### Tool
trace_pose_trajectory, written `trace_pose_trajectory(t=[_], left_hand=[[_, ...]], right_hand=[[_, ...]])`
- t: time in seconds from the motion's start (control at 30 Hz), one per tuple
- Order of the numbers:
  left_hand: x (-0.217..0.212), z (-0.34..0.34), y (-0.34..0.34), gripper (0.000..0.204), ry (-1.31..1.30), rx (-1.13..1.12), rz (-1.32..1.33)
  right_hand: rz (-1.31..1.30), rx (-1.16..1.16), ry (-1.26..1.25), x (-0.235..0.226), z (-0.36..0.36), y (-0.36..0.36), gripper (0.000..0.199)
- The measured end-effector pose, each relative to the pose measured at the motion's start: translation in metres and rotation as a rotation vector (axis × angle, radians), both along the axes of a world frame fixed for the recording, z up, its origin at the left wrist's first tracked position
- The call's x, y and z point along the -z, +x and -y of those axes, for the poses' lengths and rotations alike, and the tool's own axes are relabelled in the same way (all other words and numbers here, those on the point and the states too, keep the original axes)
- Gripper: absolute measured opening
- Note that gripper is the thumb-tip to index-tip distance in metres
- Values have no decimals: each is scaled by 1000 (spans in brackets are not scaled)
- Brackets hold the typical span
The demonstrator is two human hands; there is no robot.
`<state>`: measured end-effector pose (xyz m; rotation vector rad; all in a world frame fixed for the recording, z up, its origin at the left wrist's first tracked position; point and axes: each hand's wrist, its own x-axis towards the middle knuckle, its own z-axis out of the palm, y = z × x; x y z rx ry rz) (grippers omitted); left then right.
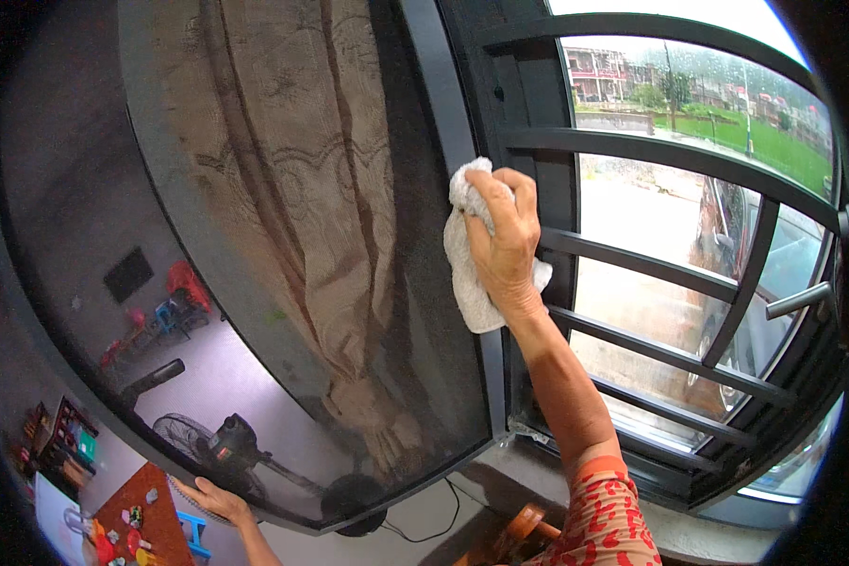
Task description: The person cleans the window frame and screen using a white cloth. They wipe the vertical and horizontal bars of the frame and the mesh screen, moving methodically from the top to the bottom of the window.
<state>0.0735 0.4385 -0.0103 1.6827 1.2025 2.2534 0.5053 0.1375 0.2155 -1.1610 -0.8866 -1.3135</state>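
Note:
My right hand [505, 226] is closed around a bunched white cloth [472, 274] and presses it against the grey upright edge of the screen frame [453, 104]. Part of the cloth hangs below the fingers. Dark mesh fills the screen panel [415, 311], and a patterned beige curtain [292, 160] shows through it. Low on the left, my left hand [217, 500] rests by the panel's lower edge, its fingers stretched out along it. Whether those fingers press on the frame I cannot tell. A thin beaded strip runs beside them.
Dark window bars [651, 264] with a metal handle [798, 300] stand to the right; a parked car [726, 236] is outside. A black fan [231, 443] shows through the mesh. Below left are a red-brown table [127, 495] with small items and a blue stool [194, 535]. Wooden furniture [524, 524] sits below my right arm.

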Motion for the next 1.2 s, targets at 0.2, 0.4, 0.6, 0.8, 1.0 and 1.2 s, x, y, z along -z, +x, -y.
trace_pose_trajectory(t=[0.2,0.4,0.6,0.8,1.0,1.2], left_hand=[[-4,7,-1,56,-16,61,53],[0,5,3,58,-39,-94,8],[7,-7,-7,57,23,-182,-37],[13,-19,-15,58,31,-189,-48],[8,-9,-12,60,-30,-126,-56],[6,-10,-8,59,7,-87,-71]], right_hand=[[147,16,21,-63,-5,12,45],[152,140,18,-83,-4,16,47],[37,-71,57,-55,-13,16,45],[-70,-189,59,-33,-6,22,40],[-140,-153,-135,-5,16,15,44],[-247,-159,-310,41,36,14,42]])
